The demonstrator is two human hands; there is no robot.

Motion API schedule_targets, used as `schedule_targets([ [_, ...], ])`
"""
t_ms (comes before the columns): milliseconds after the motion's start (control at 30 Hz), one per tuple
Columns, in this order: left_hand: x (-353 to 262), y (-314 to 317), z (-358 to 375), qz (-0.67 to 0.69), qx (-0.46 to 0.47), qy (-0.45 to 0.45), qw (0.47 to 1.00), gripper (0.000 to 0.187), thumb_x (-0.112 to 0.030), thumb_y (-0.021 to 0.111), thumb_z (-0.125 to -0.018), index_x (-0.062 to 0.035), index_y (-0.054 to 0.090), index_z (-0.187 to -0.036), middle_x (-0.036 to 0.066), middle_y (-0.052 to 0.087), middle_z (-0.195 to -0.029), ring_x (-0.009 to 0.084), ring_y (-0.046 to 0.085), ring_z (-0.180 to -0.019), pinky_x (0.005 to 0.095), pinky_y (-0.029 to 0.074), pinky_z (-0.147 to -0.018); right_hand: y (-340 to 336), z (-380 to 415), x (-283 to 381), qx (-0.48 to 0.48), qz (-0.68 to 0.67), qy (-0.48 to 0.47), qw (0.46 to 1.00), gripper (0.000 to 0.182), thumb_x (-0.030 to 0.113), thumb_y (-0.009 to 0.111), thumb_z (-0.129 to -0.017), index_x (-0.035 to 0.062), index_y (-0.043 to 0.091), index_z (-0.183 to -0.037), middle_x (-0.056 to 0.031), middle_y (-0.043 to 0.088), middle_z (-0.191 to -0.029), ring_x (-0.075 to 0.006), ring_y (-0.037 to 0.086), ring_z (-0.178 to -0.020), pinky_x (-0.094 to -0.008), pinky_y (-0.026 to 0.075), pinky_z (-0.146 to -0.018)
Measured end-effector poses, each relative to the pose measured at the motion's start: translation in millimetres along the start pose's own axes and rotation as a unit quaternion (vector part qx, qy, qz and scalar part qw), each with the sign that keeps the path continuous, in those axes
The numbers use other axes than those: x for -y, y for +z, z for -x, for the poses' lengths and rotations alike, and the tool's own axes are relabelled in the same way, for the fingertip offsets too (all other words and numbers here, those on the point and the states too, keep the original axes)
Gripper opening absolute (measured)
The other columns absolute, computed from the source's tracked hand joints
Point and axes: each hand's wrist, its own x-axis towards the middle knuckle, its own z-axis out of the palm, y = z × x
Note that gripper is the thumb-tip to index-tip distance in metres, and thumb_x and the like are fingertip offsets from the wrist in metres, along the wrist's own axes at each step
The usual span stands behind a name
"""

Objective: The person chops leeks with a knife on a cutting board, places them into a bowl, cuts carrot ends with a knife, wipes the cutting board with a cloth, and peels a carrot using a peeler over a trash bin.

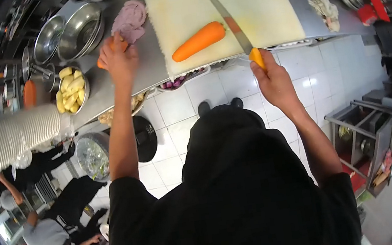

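My right hand [274,77] is closed on the yellow handle of a large kitchen knife [220,11]. Its long blade lies across the white cutting board [269,2], pointing to the far edge. On the board, left of the blade, rests a whole orange carrot [198,41]. Off to the left, over the steel counter, my left hand [118,60] has its fingers around another carrot [101,64], mostly covered by the hand. A crumpled pink cloth [130,21] lies just beyond that hand.
Left of my left hand stands a bowl of peeled potatoes [71,90], with steel bowls [80,31] behind it. A tall stack of white containers [17,135] is at the far left. A whitish cloth [324,10] lies right of the board. Co-workers [46,236] are at lower left.
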Motion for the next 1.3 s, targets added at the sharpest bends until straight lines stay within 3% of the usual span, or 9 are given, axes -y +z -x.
schedule_targets([
  [67,-51.7,-0.2,-0.7,0.195,-0.025,0.076,0.977,0.045,-0.016,0.068,-0.073,-0.0074,0.056,-0.116,0.014,0.052,-0.117,0.0328,0.047,-0.111,0.0434,0.04,-0.092,-5.7,2.3,13.3,0.03,0.022,0.044,0.998,0.035,0.023,0.05,-0.093,0.0058,0.044,-0.124,-0.0189,0.06,-0.07,-0.0354,0.061,-0.065,-0.0401,0.046,-0.061],
  [133,-122.6,-9.5,2.3,0.263,-0.029,0.089,0.96,0.028,-0.013,0.065,-0.077,-0.0029,0.058,-0.103,0.015,0.057,-0.106,0.033,0.051,-0.102,0.0396,0.041,-0.089,-2.0,1.6,8.7,0.017,0.03,0.026,0.999,0.034,0.023,0.05,-0.093,0.0054,0.045,-0.122,-0.0193,0.06,-0.068,-0.0389,0.06,-0.066,-0.0436,0.045,-0.061],
  [267,-170.7,16.7,3.7,0.26,0.011,0.08,0.962,0.018,-0.012,0.059,-0.08,-0.0032,0.057,-0.096,0.014,0.056,-0.097,0.0325,0.051,-0.091,0.0419,0.042,-0.08,-4.8,-5.0,17.3,0.028,0.067,0.036,0.997,0.035,0.024,0.05,-0.094,0.0046,0.045,-0.121,-0.0209,0.061,-0.07,-0.0405,0.061,-0.068,-0.0453,0.045,-0.062],
  [600,-174.9,26.1,7.4,0.206,0.034,0.094,0.973,0.016,-0.015,0.06,-0.08,-0.0045,0.057,-0.092,0.01,0.055,-0.091,0.0281,0.052,-0.084,0.0397,0.042,-0.073,-1.1,-11.7,11.0,0.044,0.086,0.012,0.995,0.037,0.024,0.048,-0.094,0.0047,0.042,-0.125,-0.0246,0.061,-0.073,-0.0439,0.06,-0.073,-0.0477,0.045,-0.066],
  [800,-176.3,26.1,7.9,0.197,0.02,0.101,0.975,0.016,-0.013,0.061,-0.078,-0.004,0.056,-0.09,0.01,0.055,-0.091,0.0282,0.053,-0.084,0.0391,0.042,-0.072,-4.4,-19.2,15.4,0.119,0.095,0.031,0.988,0.037,0.023,0.044,-0.096,-0.0004,0.035,-0.123,-0.0267,0.061,-0.076,-0.0455,0.06,-0.075,-0.0488,0.046,-0.067],
  [1000,-175.2,28.2,6.7,0.191,0.021,0.107,0.975,0.016,-0.013,0.062,-0.077,-0.0039,0.056,-0.089,0.01,0.055,-0.09,0.0283,0.053,-0.083,0.0397,0.044,-0.072,-9.6,-25.8,32.2,0.153,0.083,0.072,0.982,0.031,0.021,0.043,-0.096,-0.0017,0.034,-0.115,-0.028,0.06,-0.072,-0.0455,0.06,-0.066,-0.0492,0.048,-0.058],
  [1100,-175.6,29.5,7.0,0.199,0.006,0.109,0.974,0.015,-0.012,0.062,-0.077,-0.0038,0.056,-0.089,0.01,0.055,-0.09,0.0282,0.054,-0.082,0.039,0.045,-0.071,-8.0,-29.2,34.2,0.164,0.105,0.085,0.977,0.026,0.02,0.043,-0.096,-0.002,0.035,-0.108,-0.0279,0.06,-0.071,-0.0439,0.06,-0.06,-0.047,0.049,-0.048],
  [1200,-175.0,29.7,6.0,0.198,0.007,0.109,0.974,0.015,-0.011,0.062,-0.077,-0.0038,0.057,-0.089,0.01,0.056,-0.09,0.0278,0.054,-0.081,0.0382,0.045,-0.071,1.9,-36.0,12.2,0.135,0.119,-0.018,0.984,0.024,0.019,0.043,-0.096,-0.0021,0.035,-0.104,-0.0269,0.061,-0.07,-0.0423,0.061,-0.057,-0.0438,0.049,-0.039],
  [1300,-174.8,31.3,4.8,0.2,0.005,0.105,0.974,0.014,-0.011,0.062,-0.077,-0.0038,0.057,-0.088,0.01,0.056,-0.089,0.0278,0.055,-0.082,0.0383,0.045,-0.071,-6.6,-38.1,36.7,0.178,0.109,0.088,0.974,0.025,0.019,0.044,-0.096,-0.0025,0.035,-0.105,-0.0269,0.06,-0.069,-0.042,0.06,-0.055,-0.0437,0.048,-0.038],
])
